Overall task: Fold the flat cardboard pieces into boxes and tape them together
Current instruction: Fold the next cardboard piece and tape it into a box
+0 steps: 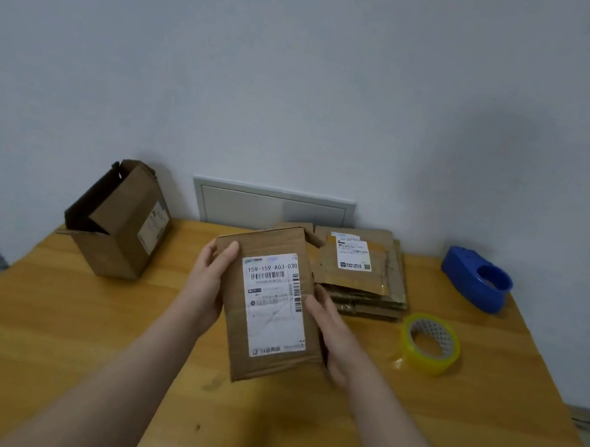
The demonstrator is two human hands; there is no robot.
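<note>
You held a flat piece (pixel 268 321) over the table (pixel 64 360), centre: left hand (pixel 210 287) gripped its left edge, right hand (pixel 331 334) its right, fingers probably wrapped behind. Step: starting the fold. Next: squeeze edges to square it; tape (pixel 429 345) lay right.

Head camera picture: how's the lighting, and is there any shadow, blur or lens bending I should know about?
Head view: soft, even light, one broad faint shadow on the wall upper right; wide-angle stretch toward the corners, seen in the table edges; slightly soft overall, so the big code on the label of the cardboard piece reads, its fine print does not.
</note>
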